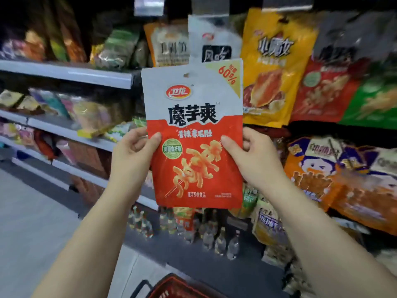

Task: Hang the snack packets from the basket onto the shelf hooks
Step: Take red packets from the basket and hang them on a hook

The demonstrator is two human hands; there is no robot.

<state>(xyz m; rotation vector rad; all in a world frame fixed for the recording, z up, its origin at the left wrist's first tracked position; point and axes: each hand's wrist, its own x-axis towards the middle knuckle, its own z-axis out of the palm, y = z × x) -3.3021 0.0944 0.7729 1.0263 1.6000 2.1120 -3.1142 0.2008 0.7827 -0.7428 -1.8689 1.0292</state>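
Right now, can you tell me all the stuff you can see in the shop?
snack packet: one, white top and red bottom, held up in front of the shelf
hanging packets: several, yellow, white, red, green, on the upper rows
shelves: several, grey, left side, holding blurred packets
bottles: several, clear, bottom shelf
basket: one, red with black handle, bottom edge
left hand: one, pinches the packet's left edge
right hand: one, pinches the packet's right edge
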